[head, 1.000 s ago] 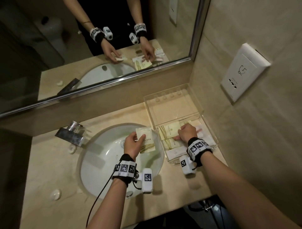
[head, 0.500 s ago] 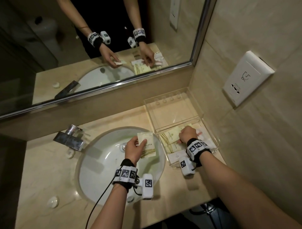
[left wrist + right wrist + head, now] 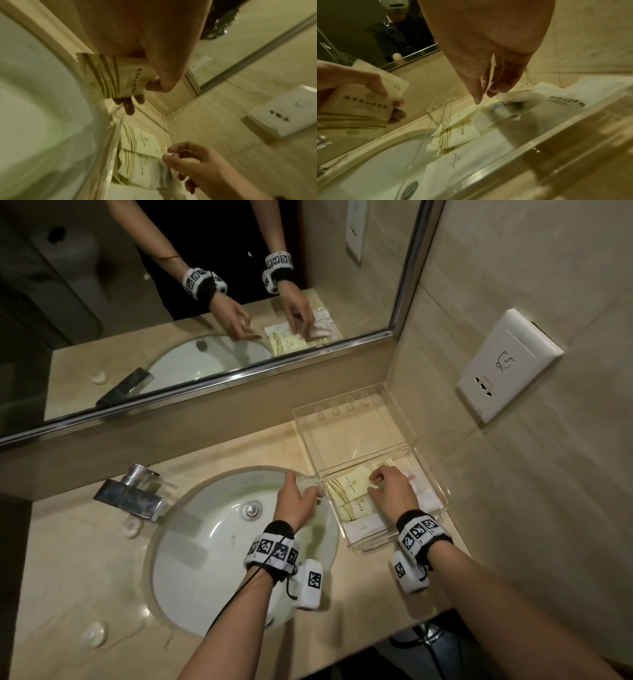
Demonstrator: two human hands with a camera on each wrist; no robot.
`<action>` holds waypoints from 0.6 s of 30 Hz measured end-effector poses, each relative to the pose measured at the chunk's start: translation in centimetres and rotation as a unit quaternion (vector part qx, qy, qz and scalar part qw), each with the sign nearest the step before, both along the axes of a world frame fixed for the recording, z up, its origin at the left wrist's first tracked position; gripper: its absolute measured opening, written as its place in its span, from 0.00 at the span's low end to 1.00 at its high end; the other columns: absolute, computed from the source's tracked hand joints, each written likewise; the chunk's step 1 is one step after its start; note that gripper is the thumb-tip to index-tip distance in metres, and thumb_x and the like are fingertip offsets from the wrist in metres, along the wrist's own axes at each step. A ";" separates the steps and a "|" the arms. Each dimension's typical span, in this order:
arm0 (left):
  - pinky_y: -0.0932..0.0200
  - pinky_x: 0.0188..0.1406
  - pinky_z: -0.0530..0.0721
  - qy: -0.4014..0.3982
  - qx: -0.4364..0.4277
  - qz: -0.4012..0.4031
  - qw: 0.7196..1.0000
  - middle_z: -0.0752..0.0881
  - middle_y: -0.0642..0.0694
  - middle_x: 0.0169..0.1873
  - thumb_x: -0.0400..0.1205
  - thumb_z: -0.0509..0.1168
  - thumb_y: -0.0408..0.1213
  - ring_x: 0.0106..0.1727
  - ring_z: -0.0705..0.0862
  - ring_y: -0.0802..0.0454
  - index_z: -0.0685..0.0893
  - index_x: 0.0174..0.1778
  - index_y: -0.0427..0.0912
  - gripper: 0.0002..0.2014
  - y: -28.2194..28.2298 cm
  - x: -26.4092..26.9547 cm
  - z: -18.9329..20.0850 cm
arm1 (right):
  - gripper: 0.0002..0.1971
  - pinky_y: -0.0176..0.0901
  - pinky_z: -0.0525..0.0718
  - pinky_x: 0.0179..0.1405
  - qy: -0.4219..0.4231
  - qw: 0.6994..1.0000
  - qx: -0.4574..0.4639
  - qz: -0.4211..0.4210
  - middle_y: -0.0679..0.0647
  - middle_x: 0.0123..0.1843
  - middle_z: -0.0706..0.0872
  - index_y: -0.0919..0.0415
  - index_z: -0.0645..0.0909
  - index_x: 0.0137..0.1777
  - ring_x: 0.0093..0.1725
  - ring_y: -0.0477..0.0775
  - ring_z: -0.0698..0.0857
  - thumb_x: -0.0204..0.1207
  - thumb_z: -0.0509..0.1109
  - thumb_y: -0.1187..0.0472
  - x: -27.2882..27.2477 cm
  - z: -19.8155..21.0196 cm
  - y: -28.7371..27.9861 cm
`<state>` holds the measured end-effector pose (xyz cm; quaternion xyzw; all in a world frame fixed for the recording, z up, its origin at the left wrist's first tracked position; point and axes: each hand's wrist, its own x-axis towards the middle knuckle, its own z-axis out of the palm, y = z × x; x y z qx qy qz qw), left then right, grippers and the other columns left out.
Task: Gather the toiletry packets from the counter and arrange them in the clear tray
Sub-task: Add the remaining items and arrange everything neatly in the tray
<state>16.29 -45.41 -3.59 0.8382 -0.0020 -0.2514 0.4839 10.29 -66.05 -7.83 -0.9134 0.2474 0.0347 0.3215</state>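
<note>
A clear tray stands on the counter right of the basin and holds several cream and white packets. My left hand grips a cream packet with gold stripes over the basin's right rim, close to the tray's left wall. The same held packet shows at the left of the right wrist view. Inside the tray, my right hand hovers low. Its fingers point down, nearly straight, onto the packets lying there. It holds nothing that I can make out.
The tray's clear lid stands open against the back wall. The white basin and chrome tap fill the counter's middle. Two small round caps lie at the left. A wall socket is at the right, a mirror behind.
My left hand has carried its packet rightwards from above the basin to the tray's left wall. My right hand has stayed inside the tray and shifted only slightly.
</note>
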 end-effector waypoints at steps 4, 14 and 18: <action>0.58 0.31 0.77 -0.087 0.033 -0.090 0.992 0.80 0.46 0.37 0.79 0.62 0.29 0.32 0.80 0.48 0.66 0.54 0.48 0.14 -2.2 0.7 -0.8 | 0.11 0.47 0.85 0.44 0.022 1.000 -0.015 -0.010 0.51 0.55 0.80 0.54 0.78 0.52 0.43 0.48 0.82 0.73 0.75 0.56 -1.0 -0.3 -1.0; 0.46 0.64 0.77 -0.229 0.260 -0.305 0.887 0.81 0.46 0.59 0.71 0.76 0.42 0.62 0.77 0.43 0.77 0.61 0.51 0.24 -6.6 0.7 -5.2 | 0.23 0.54 0.87 0.49 0.080 0.995 -0.060 0.022 0.51 0.56 0.77 0.51 0.71 0.55 0.50 0.54 0.83 0.68 0.79 0.46 -1.6 -2.0 -0.6; 0.47 0.60 0.76 -0.241 0.277 -0.302 0.880 0.80 0.45 0.58 0.73 0.74 0.38 0.61 0.77 0.41 0.77 0.62 0.52 0.22 -7.0 0.9 -6.0 | 0.20 0.56 0.86 0.49 0.085 0.993 -0.081 0.020 0.52 0.57 0.77 0.52 0.72 0.55 0.52 0.56 0.83 0.70 0.77 0.49 -1.6 -1.9 -0.6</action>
